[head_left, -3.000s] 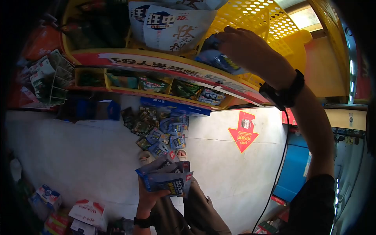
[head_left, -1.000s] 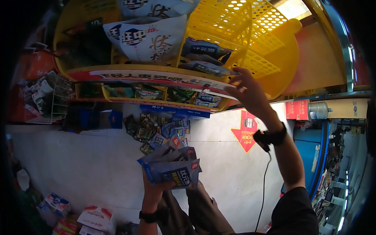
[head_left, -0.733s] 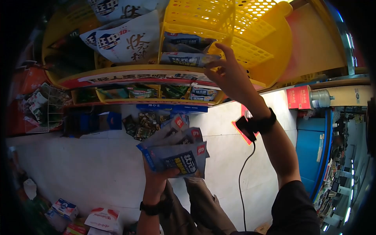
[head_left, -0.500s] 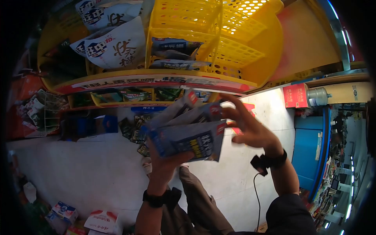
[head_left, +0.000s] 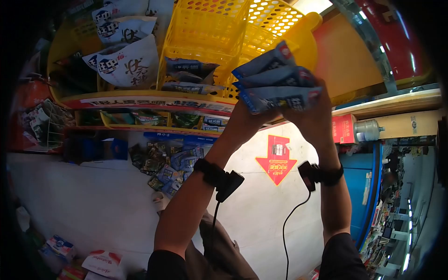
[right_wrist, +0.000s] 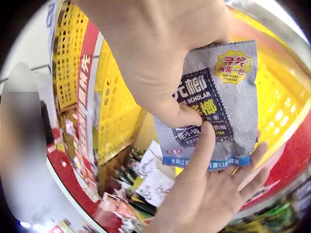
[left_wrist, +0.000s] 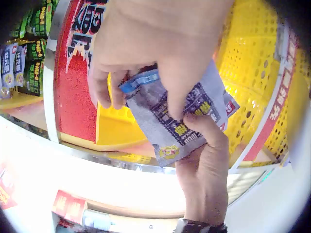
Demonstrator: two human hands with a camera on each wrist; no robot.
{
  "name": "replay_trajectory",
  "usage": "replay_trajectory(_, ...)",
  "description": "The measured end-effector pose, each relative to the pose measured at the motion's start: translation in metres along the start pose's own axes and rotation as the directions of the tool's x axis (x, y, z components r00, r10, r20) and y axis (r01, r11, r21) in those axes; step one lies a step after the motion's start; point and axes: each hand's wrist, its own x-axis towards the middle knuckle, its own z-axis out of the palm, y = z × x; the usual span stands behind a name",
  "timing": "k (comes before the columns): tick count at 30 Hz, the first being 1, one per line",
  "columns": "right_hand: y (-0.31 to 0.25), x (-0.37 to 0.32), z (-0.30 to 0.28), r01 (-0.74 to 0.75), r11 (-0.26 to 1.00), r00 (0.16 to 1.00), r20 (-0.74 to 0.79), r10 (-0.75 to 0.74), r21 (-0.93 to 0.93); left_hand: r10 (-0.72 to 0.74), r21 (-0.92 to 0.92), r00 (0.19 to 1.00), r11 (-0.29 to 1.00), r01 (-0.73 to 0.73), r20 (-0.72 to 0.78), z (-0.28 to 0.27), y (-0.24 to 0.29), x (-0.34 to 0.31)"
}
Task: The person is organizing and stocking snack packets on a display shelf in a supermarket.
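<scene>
Both hands hold a fanned stack of three blue-grey betel nut packets (head_left: 280, 84), raised in front of the yellow rack. My left hand (head_left: 254, 114) grips the left end, its thumb pressed on the front packet (right_wrist: 214, 104) in the right wrist view. My right hand (head_left: 310, 116) grips the other end, thumb also on the front; the two thumb tips meet at the middle of the printed face. Fingers behind the stack are partly hidden. More packets of the same kind (head_left: 189, 67) lie in a rack compartment left of the hands.
The yellow perforated rack (head_left: 205, 32) has dividers; large white bags (head_left: 130, 63) fill a section to the left. A lower shelf (head_left: 144, 119) holds green and blue packets. Loose packets (head_left: 170, 163) lie on the floor near the feet. Cables (head_left: 284, 233) hang from both wrist cameras.
My right hand has come away from a packet in the rack compartment and gripped the stack held by my left hand. Both hands have lifted the stack up and right toward the rack.
</scene>
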Motion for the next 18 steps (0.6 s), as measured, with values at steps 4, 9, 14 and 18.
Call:
replay_trajectory(4,0.02,0.032,-0.002,0.15,0.872,0.987,0.124,-0.104,-0.467,-0.063,0.309,0.972,0.942,0.134,-0.228,-0.009,-0.009,-0.012)
replay_trajectory(9,0.063,0.041,0.029,0.304,0.819,0.95,0.221,-0.222,-0.486,0.118,0.661,0.924,0.731,0.166,-0.362,-0.054,0.026,-0.053)
replay_trajectory(14,0.087,0.043,0.045,0.297,0.881,0.949,0.212,-0.231,-0.369,0.452,0.997,0.89,0.071,0.029,-0.058,-0.08,0.061,-0.052)
replay_trajectory(18,0.09,0.042,0.054,0.239,0.912,0.961,0.217,-0.172,-0.333,0.465,0.918,0.84,-0.387,-0.092,0.28,-0.076,0.061,-0.027)
